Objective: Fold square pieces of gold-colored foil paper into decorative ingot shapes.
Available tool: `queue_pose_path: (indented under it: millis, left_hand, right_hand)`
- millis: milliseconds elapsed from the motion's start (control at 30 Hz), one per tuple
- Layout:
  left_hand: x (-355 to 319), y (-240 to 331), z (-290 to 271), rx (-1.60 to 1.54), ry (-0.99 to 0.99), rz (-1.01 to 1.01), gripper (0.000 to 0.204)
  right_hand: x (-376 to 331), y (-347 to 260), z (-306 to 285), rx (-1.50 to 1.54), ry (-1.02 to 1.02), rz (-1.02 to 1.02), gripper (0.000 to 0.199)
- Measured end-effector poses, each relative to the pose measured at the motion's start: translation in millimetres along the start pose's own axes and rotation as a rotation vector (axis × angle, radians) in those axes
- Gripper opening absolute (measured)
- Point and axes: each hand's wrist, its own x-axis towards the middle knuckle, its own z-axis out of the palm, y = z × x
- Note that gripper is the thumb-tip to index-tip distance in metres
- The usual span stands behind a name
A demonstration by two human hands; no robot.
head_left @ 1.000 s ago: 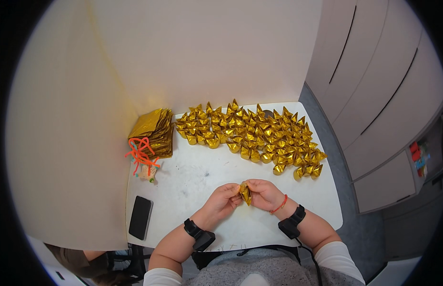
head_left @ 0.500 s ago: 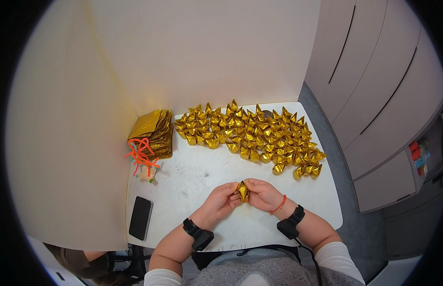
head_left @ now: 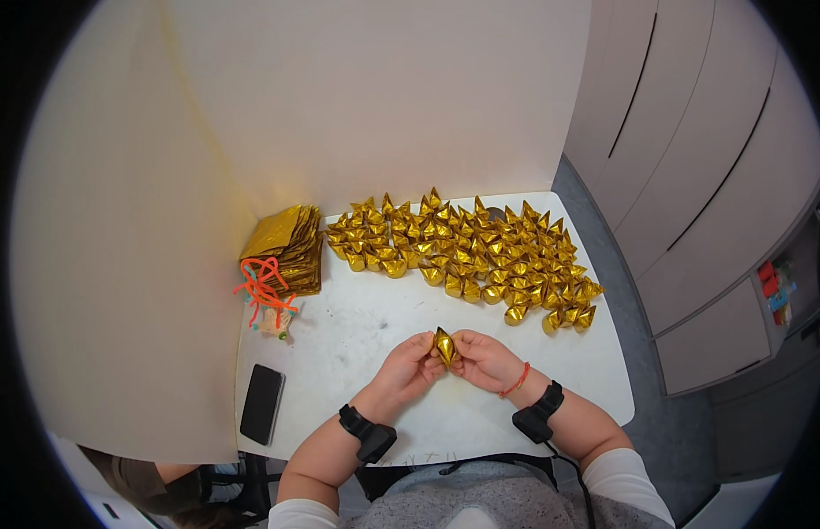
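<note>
Between my two hands, over the near part of the white table, is a folded gold foil paper ingot [head_left: 444, 347] with pointed ends. My left hand [head_left: 410, 366] pinches its left side, and my right hand [head_left: 483, 358] pinches its right side. Both hands have their fingers curled, so some fingertips are hidden behind the foil. Beyond them, many finished gold paper ingots [head_left: 480, 247] stand crowded in rows along the far and right side of the table.
A stack of gold foil sheets [head_left: 282, 234] lies at the far left of the table [head_left: 357, 326]. In front of it sits a bunch of orange pipe cleaners [head_left: 264, 282]. A black phone [head_left: 262, 404] lies near the left edge. Pale walls border the back and left.
The gold paper ingot has tilted a little, its top tip leaning left and its body showing wider. Both hands stay in nearly the same place.
</note>
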Motion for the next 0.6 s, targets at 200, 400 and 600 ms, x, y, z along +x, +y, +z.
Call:
queue_pose_path:
  millis: [200, 400, 600]
  left_hand:
    - [-1.9, -7.0, 12.1, 0.032, 0.015, -0.004, 0.031]
    - [-3.6, -6.1, 22.5, 0.117, 0.158, -0.012, 0.03]
    - [-6.0, -4.0, 16.7, 0.079, 0.076, 0.009, 0.027]
  right_hand:
    - [1.4, -0.4, -14.1, 0.122, -0.088, -0.018, 0.017]
    - [-0.4, -4.2, -2.9, 0.076, -0.035, -0.015, 0.016]
    - [-1.5, -3.6, -6.2, 0.099, -0.035, 0.02, 0.017]
